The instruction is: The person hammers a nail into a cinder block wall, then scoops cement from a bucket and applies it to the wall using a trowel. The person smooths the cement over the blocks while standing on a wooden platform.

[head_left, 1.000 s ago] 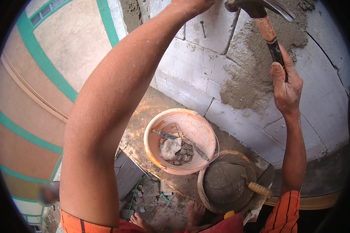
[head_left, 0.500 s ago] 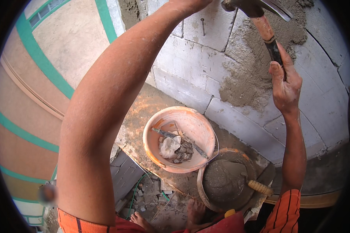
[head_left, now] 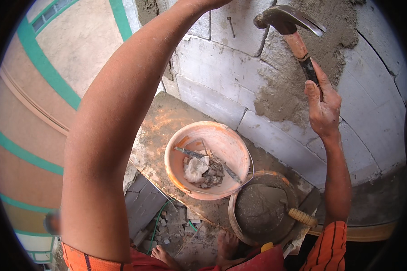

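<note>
My right hand point(head_left: 324, 106) is closed round the dark grip of a claw hammer point(head_left: 296, 45), its metal head up in front of the block wall. My left arm reaches up across the view, and only part of my left hand point(head_left: 208, 3) shows at the top edge. Its fingers are cut off, so what it touches is hidden. Below that hand, a nail point(head_left: 231, 27) sticks out of a pale block in the wall point(head_left: 208, 58). Rough grey mortar point(head_left: 280, 97) is smeared over the blocks behind the hammer.
On a stained platform point(head_left: 160, 117) below stands a pale orange bucket point(head_left: 176, 135) holding debris and a dark tool. Beside it, a second bucket of wet mortar point(head_left: 257, 207) has a trowel handle point(head_left: 303, 217) over its rim. Rubble point(head_left: 176, 221) lies near my bare feet.
My right hand and the hammer have moved down and a little left, showing more of the hammer head. My left hand has slid left and further out past the top edge.
</note>
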The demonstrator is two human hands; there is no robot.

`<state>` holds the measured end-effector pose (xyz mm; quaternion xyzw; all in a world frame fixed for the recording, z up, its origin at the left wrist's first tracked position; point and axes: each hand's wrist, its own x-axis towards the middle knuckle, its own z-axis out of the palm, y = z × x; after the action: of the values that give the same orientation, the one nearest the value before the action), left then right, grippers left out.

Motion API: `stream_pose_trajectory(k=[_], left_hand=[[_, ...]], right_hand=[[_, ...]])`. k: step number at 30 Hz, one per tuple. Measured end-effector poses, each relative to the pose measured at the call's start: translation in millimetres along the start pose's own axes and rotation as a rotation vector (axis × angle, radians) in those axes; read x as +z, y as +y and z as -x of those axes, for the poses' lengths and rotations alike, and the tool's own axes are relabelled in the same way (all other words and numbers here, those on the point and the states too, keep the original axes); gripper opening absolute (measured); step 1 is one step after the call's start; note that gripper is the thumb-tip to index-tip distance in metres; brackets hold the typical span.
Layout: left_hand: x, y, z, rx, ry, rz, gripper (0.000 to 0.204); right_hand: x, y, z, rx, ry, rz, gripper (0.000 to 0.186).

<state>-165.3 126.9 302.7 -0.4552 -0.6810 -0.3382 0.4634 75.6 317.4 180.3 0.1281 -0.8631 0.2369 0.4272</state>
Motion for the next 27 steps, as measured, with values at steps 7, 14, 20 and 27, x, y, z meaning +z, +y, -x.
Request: stream_pose_trajectory(k=[7,14,20,27], left_hand=[[8,11,-7,-0.080,-0.031,-0.067,0.025],[4,-13,-4,0.076,0.023,0.047,0.021],[18,-6,-9,0.003,0.072,-0.064,0.024],[-15,-12,-1,-0.106,-0.089,-0.004,0.037]], right_hand=[[2,-6,-3,0.100,-0.015,0.001,0.042],[8,-6,-6,0.033,0.035,-0.005,0.042],[7,-8,-10,0.041,-0.002,0.037,0.042],[22,-8,-4,0.086,0.014,-0.046,0.040]])
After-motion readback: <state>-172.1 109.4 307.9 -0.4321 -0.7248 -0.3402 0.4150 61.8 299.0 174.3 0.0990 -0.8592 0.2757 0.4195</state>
